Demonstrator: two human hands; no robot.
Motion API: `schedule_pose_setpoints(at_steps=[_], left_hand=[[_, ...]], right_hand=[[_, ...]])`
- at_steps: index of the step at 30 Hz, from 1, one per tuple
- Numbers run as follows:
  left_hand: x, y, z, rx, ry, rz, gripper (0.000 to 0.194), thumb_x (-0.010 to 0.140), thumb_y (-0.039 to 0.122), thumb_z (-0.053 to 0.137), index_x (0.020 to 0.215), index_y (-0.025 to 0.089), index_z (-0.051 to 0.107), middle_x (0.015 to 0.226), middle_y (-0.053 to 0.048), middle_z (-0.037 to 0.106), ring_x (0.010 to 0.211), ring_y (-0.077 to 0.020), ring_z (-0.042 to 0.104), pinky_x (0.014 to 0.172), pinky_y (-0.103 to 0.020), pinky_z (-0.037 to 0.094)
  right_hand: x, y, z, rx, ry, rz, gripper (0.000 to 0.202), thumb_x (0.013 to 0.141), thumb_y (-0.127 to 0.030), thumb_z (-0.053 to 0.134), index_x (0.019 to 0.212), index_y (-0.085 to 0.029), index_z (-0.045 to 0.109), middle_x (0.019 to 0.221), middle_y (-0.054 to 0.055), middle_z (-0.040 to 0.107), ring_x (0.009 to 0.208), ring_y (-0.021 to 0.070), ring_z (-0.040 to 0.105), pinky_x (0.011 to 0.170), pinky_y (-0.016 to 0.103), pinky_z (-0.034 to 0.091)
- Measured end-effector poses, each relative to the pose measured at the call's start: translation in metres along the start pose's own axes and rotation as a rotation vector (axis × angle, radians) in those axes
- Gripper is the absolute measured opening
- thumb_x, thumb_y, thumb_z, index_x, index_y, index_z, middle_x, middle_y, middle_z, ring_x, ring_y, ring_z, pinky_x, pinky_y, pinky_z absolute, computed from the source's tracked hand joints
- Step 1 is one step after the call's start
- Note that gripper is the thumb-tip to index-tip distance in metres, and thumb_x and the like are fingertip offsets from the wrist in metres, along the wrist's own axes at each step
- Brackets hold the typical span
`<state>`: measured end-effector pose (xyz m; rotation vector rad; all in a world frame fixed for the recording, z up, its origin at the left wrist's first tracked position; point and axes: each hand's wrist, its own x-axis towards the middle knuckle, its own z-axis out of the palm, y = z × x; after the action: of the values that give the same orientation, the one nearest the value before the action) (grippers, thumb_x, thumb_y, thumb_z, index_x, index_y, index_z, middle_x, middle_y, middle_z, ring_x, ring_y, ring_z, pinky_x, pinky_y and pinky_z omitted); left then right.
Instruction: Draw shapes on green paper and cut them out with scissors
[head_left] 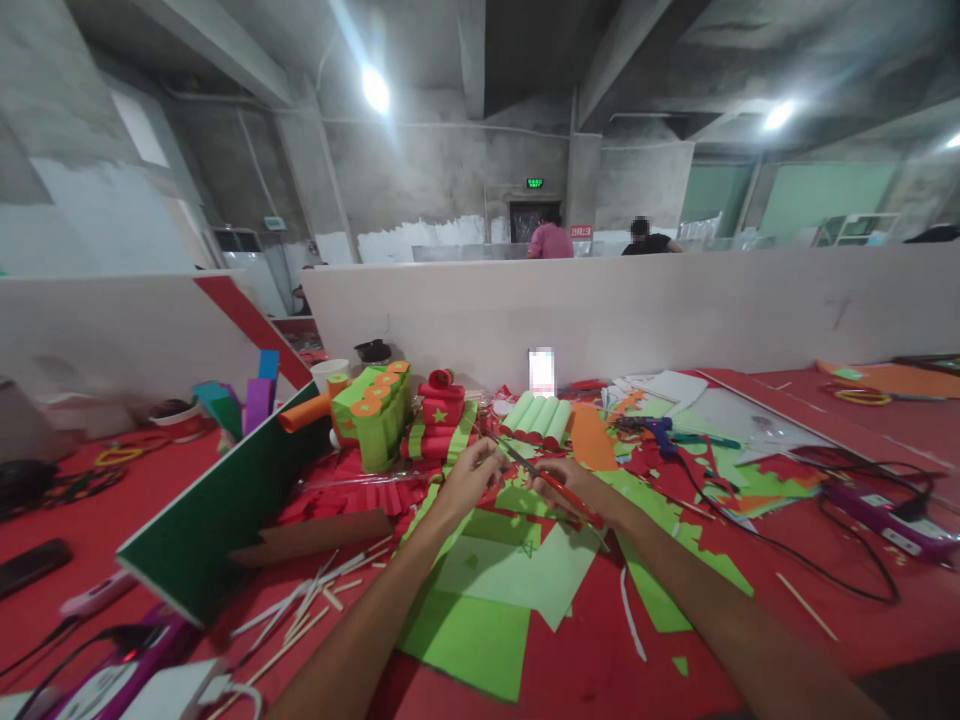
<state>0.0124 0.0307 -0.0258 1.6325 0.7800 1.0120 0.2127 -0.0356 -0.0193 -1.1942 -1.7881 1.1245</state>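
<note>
At the left edge, a dark phone (34,567) flat on the red tabletop (585,665), and nearer, a purple power strip (120,678) beside a white charger (176,692). Next, a dark green board (247,510) propped at a tilt, with blue and purple blocks (259,402) on its far side. Just right of the board, an orange tube (306,412) and, nearer, thin sticks (332,599) in a loose heap. Then a cluster of green and orange cylinders (375,430), followed by stacked red tubes (442,440) with a yellow star. In the middle, the left hand (476,470), fingers curled in near the tip of the red-handled scissors (568,494); cannot tell about any grip between them. Nearer, a pale green sheet (487,572) overlapping a brighter green sheet (465,640). Farther off, pale green rolls (536,418) side by side, with a lit phone (541,370) upright behind, close to the white partition (450,310). Just right, the scissors in the right hand (581,480), fingers closed around the handles, blades toward the far left. Beyond, an orange sheet (589,437), then a blue glue gun (660,436) among scraps. At the right, another purple power strip (874,512) with black cords, and farther, yellow-handled scissors (892,397).
</note>
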Motion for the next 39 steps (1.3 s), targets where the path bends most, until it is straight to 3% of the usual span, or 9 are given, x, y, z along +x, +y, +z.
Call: schedule_pose_setpoints(at_steps=[21,39], left_hand=[[0.000,0.007,0.001,-0.012,0.075,-0.017,0.022,0.076,0.039,0.058,0.073,0.019,0.049,0.052,0.005,0.054,0.047,-0.0106,0.051,0.049,-0.021,0.037],[0.000,0.004,-0.004,0.068,0.029,0.016,0.024,0.080,0.039,0.057,0.070,0.019,0.049,0.052,0.005,0.053,0.044,-0.0081,0.043,0.046,-0.020,0.032]], right_hand=[[0.003,0.004,-0.001,-0.024,0.011,-0.002,0.041,0.079,-0.056,0.061,0.087,-0.016,0.059,0.058,-0.004,0.052,0.037,0.0051,0.041,0.035,0.016,0.034],[0.001,0.012,-0.001,-0.054,-0.047,0.009,0.043,0.080,-0.058,0.059,0.093,-0.017,0.055,0.062,-0.006,0.050,0.035,0.0047,0.041,0.033,0.017,0.038]])
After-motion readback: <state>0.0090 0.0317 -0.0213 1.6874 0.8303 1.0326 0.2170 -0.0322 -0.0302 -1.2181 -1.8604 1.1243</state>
